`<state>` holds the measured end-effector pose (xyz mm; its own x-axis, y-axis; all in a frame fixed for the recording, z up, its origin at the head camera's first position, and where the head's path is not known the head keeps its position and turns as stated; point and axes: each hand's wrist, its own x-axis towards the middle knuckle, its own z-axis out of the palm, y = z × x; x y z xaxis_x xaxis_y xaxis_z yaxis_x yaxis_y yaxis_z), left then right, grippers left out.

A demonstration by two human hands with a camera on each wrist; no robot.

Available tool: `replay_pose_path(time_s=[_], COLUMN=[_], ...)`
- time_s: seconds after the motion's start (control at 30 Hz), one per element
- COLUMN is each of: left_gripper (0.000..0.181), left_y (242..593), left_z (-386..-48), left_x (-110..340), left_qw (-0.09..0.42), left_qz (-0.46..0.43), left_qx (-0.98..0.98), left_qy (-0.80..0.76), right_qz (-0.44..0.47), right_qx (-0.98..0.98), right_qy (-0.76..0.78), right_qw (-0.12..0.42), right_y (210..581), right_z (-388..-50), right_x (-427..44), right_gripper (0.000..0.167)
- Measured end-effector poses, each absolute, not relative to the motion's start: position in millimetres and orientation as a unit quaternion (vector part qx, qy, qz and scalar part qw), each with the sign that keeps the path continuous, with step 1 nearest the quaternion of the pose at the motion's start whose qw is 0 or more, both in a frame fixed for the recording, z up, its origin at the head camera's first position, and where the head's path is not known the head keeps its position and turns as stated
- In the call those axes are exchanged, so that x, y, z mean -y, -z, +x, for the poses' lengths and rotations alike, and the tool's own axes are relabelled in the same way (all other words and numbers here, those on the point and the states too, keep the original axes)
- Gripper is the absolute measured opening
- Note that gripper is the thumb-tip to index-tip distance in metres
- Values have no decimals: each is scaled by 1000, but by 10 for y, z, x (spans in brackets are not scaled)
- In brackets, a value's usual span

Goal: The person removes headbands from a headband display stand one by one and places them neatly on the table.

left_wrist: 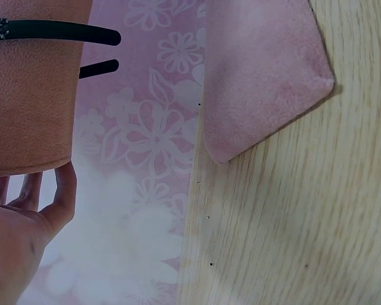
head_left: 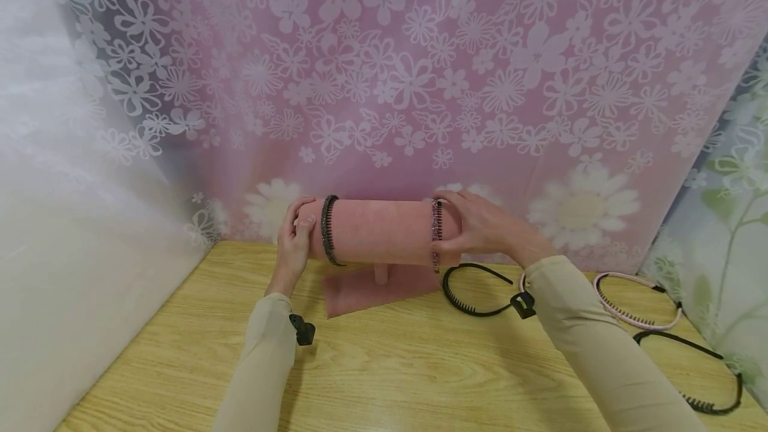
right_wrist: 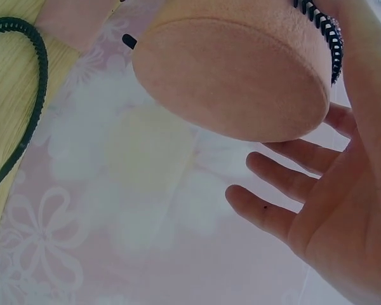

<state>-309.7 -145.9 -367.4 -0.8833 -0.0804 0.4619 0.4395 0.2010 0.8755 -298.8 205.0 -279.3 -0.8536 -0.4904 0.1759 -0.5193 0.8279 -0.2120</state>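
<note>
A pink velvety headband display stand (head_left: 381, 225) has a horizontal roll on a short post above a flat base (head_left: 384, 291). My left hand (head_left: 292, 240) grips the roll's left end, fingers behind and thumb in front. Close beside it, a dark glittery toothed headband (head_left: 327, 229) sits round the roll. Near the right end is a pink-purple sparkly headband (head_left: 437, 235), which my right hand (head_left: 483, 225) holds between thumb and index finger. In the right wrist view, the other fingers (right_wrist: 282, 178) spread past the roll's end (right_wrist: 228, 79).
A black toothed headband (head_left: 474, 312) lies right of the base, partly behind the right sleeve. Farther right are a pale pink headband (head_left: 636, 319) and another black one (head_left: 729, 409). A flowered pink curtain (head_left: 384, 85) hangs behind the wooden table (head_left: 384, 379).
</note>
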Motion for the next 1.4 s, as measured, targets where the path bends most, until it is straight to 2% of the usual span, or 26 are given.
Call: replay_pose_path(time_s=[1.07, 1.4], left_gripper=[43, 42], left_y=[3691, 3674], left_z=[-3126, -3101], left_x=[1454, 1465], left_qw=[218, 204], left_qz=[-128, -129], left_qx=[739, 741], left_qy=[624, 627], right_qz=[270, 273], right_qx=[951, 938], right_qy=[-142, -208], right_qw=[56, 43], right_y=[2776, 2868], right_z=[-2931, -2888], right_x=[-2240, -2322], right_gripper=[87, 90])
